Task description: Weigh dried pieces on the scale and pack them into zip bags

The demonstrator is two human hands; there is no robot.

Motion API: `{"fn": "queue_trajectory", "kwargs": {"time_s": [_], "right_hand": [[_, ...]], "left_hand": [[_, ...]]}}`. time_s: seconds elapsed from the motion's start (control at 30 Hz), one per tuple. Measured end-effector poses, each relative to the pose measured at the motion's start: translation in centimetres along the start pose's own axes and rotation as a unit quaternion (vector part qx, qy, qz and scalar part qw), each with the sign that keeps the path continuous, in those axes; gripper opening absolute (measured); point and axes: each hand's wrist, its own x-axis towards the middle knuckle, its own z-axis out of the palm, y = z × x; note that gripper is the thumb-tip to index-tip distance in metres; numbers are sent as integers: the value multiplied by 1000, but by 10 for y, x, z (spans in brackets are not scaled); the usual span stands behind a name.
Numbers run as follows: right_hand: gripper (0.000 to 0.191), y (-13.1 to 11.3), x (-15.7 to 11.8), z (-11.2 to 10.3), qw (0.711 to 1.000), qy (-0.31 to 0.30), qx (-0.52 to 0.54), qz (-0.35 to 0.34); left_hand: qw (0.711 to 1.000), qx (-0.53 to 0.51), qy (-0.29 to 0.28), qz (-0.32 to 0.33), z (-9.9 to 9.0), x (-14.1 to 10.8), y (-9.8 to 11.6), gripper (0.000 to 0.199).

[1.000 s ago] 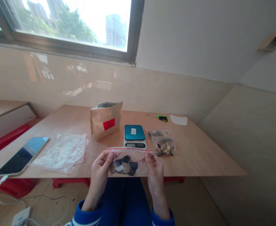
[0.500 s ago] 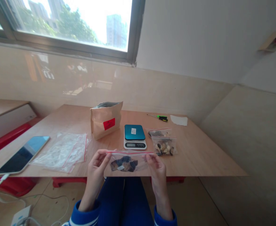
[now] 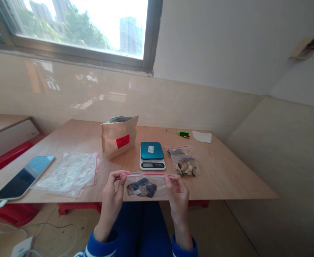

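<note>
Between my hands hangs a clear zip bag [image 3: 142,187] with a red strip along its top and dark brown pieces and a small white label inside. My left hand [image 3: 113,187] pinches its top left corner, and my right hand [image 3: 178,189] pinches the top right. Just beyond it is a digital scale [image 3: 152,157] with a blue plate, and nothing but a label shows on it. Two filled zip bags [image 3: 185,166] overlap to the right of the scale. Behind my left hand stands an open brown paper pouch [image 3: 119,139] with a red label.
Flat clear bags [image 3: 68,173] and a phone [image 3: 24,178] on a white cable lie on the left of the table [image 3: 226,178]. Two screwdrivers [image 3: 182,134] and a white paper piece [image 3: 202,136] are at the back right. Red stools [image 3: 79,207] show below.
The view has shifted slightly. My left hand has moved a little inward, with its thumb still on the bag's corner; both hands keep hold of the bag.
</note>
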Motion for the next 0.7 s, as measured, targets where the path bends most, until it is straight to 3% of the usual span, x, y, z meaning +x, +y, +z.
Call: {"fn": "queue_trajectory", "kwargs": {"time_s": [0.17, 0.27, 0.33, 0.4, 0.53, 0.6, 0.7], "right_hand": [[22, -4, -5, 6, 1000, 8, -3, -6], [24, -8, -7, 11, 1000, -14, 24, 11], [25, -10, -7, 13, 998, -37, 44, 20], [26, -11, -8, 14, 994, -82, 69, 19], [25, -9, -10, 18, 986, -129, 100, 38], [28, -8, -11, 21, 987, -112, 93, 73], [28, -7, -11, 21, 987, -90, 80, 102]], "left_hand": [[993, 81, 67, 53, -2, -1, 5, 12], [994, 51, 73, 60, -6, 2, 7, 9], [998, -15, 54, 31, -7, 3, 9, 13], [993, -107, 36, -38, -7, 4, 12, 20], [943, -273, 14, -189, -4, 2, 19, 34], [928, -308, -2, -210, -2, 1, 21, 38], [932, -308, -11, -189, -2, -1, 22, 33]]}}
